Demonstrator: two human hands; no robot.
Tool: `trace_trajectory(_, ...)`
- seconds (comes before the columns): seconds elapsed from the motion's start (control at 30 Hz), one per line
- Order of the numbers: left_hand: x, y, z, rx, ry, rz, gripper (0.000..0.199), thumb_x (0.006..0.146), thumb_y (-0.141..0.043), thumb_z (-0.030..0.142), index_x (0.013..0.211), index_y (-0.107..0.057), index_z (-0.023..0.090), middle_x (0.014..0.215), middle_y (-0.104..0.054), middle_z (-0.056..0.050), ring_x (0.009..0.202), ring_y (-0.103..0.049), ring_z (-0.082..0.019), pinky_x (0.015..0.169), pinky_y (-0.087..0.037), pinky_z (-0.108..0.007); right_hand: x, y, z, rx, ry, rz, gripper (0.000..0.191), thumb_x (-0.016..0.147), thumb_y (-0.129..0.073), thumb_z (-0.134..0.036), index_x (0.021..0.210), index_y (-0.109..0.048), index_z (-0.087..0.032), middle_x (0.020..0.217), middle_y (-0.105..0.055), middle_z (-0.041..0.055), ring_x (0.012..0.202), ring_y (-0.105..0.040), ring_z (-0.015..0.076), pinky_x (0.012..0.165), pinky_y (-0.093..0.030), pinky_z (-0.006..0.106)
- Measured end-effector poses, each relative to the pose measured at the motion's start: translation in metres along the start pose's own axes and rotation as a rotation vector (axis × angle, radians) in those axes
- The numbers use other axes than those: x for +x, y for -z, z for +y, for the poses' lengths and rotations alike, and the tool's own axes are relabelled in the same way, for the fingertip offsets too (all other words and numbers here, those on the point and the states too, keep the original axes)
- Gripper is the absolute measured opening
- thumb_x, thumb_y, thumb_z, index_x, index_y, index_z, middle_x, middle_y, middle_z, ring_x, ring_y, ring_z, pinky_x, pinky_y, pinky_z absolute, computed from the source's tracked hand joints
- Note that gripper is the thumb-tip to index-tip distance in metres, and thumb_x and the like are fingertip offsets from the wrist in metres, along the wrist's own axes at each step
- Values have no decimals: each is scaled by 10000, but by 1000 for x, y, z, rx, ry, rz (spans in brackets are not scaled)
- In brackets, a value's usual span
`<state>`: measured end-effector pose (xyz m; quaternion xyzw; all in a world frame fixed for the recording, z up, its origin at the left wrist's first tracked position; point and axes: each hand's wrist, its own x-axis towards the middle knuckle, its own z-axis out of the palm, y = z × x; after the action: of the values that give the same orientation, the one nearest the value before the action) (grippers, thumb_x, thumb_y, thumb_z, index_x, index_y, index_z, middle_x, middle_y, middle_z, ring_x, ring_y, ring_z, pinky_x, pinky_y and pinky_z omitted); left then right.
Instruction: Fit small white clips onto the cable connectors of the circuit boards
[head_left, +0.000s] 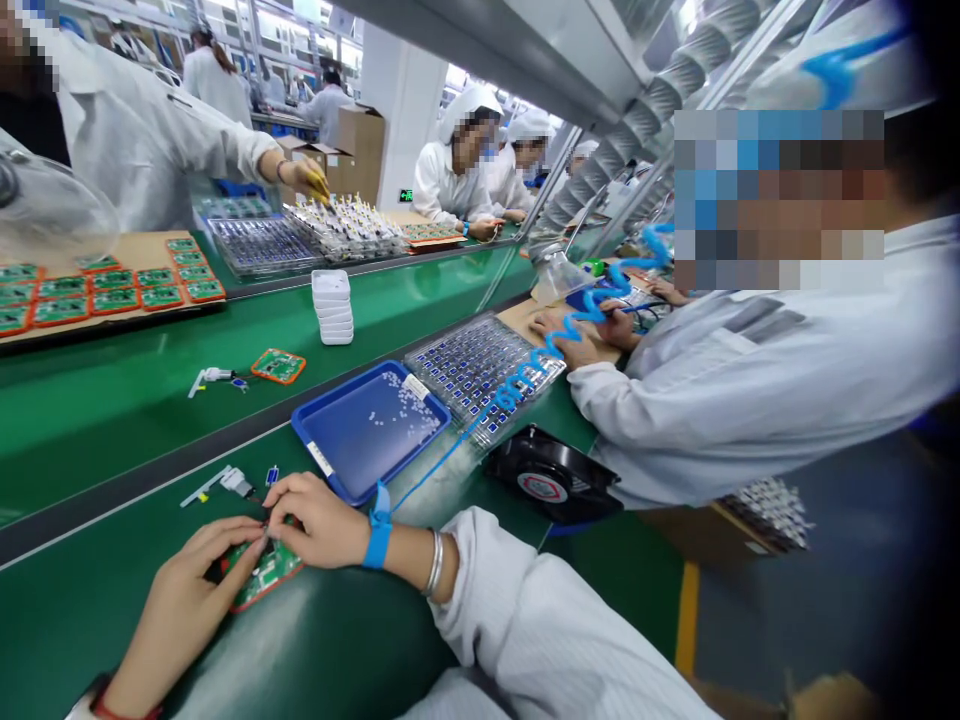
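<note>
On the green work surface, a green circuit board with an orange edge (268,578) lies under both hands. My left hand (196,582) rests over its left side, fingers stretched towards the board's upper part. My right hand (319,520), with a blue strap at the wrist, bends its fingers down at the board's top edge, thumb and fingertips pressed together. Whatever is between those fingertips is too small to name. Just above the hands are a white connector part (237,482) and a small blue component (272,475), which appear joined to the board by wires.
Beyond lies a blue tray (360,430) with small white pieces. Beside it are clear trays of blue components (480,370) and a black fan (551,480). Another board (278,366) and stacked white boxes (332,308) are on the belt (150,370). A blue coiled cord crosses rightward, near a co-worker's sleeve.
</note>
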<state>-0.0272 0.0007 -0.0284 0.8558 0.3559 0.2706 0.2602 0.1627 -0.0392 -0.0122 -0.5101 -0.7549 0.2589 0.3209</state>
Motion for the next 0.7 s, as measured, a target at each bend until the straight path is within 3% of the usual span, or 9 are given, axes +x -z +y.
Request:
trace_trajectory(0.27, 5, 5, 9, -41, 67, -55, 394, 781, -542, 583, 760, -709, 227, 924, -695, -49, 816, -675, -200, 766, -553, -294, -2, 1, -1, -24, 22, -9, 127, 793, -586, -150, 689, -529, -195, 1067, -583, 43, 1037, -507, 133, 980, -343, 308)
trace_trajectory(0.47, 5, 6, 7, -8, 89, -77, 416, 776, -529, 598, 733, -717, 230, 909, -698, -40, 793, -679, -191, 723, -548, -267, 0, -2, 1, -26, 23, -41, 132, 768, -562, -114, 663, -534, -188, 1023, -586, 61, 990, -535, 154, 941, -398, 298)
trace_trajectory(0.7, 6, 5, 9, 9, 97, -62, 391, 797, -523, 560, 726, -704, 221, 896, -699, -31, 785, -678, -190, 684, -539, -251, -2, -6, -2, 57, 4, 107, 175, 763, -521, -91, 635, -528, -211, 953, -600, 57, 938, -571, 185, 902, -463, 306)
